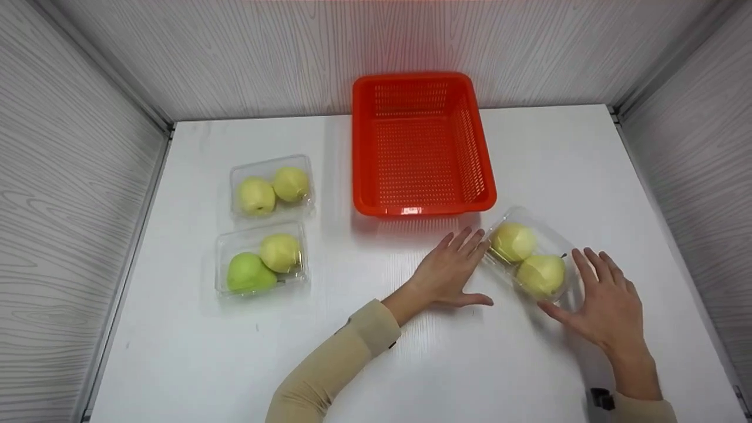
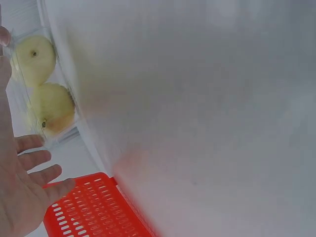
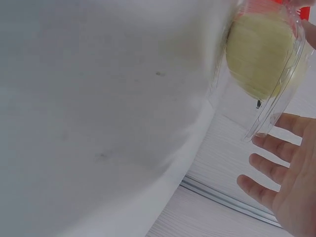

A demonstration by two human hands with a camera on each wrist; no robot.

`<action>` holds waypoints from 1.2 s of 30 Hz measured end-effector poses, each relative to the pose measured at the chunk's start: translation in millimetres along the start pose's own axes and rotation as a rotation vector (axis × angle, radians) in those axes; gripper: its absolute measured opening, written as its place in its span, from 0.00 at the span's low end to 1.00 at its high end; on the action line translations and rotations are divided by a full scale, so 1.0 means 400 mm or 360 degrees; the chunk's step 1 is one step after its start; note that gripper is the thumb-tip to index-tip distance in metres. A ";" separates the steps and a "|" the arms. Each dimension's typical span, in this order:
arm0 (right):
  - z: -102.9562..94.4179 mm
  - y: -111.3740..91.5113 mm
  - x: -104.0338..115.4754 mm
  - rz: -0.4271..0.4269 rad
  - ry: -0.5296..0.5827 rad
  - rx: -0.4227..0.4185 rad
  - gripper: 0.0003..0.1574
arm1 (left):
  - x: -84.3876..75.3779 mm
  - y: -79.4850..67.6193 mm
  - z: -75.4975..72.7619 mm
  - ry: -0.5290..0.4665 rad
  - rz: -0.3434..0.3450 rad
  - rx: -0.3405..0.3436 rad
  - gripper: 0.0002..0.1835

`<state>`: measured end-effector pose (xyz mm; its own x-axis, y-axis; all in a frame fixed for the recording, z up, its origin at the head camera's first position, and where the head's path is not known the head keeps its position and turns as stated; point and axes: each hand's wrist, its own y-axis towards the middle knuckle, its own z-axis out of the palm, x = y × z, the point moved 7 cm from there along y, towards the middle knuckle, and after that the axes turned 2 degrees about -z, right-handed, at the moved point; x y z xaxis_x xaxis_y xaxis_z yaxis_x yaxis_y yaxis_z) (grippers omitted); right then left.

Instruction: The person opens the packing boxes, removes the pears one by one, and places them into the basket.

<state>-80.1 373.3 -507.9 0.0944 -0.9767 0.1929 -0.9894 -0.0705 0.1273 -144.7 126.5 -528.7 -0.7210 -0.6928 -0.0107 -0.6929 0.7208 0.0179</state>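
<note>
A clear plastic clamshell box [image 1: 549, 235] holding two yellow-green pears [image 1: 541, 275] lies at an angle on the right of the table. My left hand [image 1: 449, 273] is at its left side, fingers spread and fingertips right at the box edge. On the opposite side my right hand [image 1: 611, 305] has its fingers extended, thumb near the front corner. In the right wrist view the fingertips [image 3: 261, 140] are beside the box's edge. The left wrist view shows the same box [image 2: 64, 79] beyond the left hand's fingers.
A red plastic basket [image 1: 414, 158] with perforated walls stands at the back middle, nothing in it. Two more clear boxes sit at left: the rear box [image 1: 249, 170] holds two yellow fruits, the front box [image 1: 238, 244] a green pear and a yellow fruit. Wood-grain walls [image 1: 258, 59] enclose the table.
</note>
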 end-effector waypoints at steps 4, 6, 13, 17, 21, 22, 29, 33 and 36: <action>0.005 0.003 0.012 -0.0037 0.0002 0.0016 0.73 | 0.001 -0.021 -0.003 0.0046 0.0007 -0.0012 0.61; 0.007 0.004 0.019 -0.0061 0.0004 0.0020 0.73 | 0.002 -0.032 -0.003 0.0060 0.0007 -0.0005 0.61; 0.014 0.006 0.038 -0.0122 -0.0015 0.0037 0.72 | 0.004 -0.074 -0.008 0.0075 0.0011 0.0004 0.61; 0.018 0.007 0.051 -0.0173 -0.0022 0.0028 0.72 | 0.009 -0.098 -0.008 0.0064 0.0003 0.0011 0.60; 0.020 0.009 0.066 -0.0222 -0.0033 0.0017 0.72 | 0.014 -0.120 -0.006 0.0053 -0.0002 0.0011 0.60; 0.022 0.010 0.069 -0.0228 -0.0029 0.0017 0.72 | 0.016 -0.126 -0.006 0.0052 -0.0004 0.0009 0.60; 0.030 0.015 0.090 -0.0279 -0.0013 0.0016 0.71 | 0.025 -0.153 -0.008 0.0084 -0.0016 0.0011 0.54; 0.031 0.020 0.099 -0.0309 -0.0002 0.0021 0.71 | 0.030 -0.155 -0.013 0.0150 -0.0029 -0.0010 0.44; 0.033 0.024 0.105 -0.0326 -0.0012 0.0027 0.71 | 0.033 -0.158 -0.018 0.0167 -0.0031 -0.0054 0.42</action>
<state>-86.9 329.1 -511.3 0.2932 -0.9430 0.1572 -0.9513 -0.2713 0.1467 -110.4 71.9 -522.9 -0.7015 -0.7065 0.0936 -0.7051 0.7071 0.0526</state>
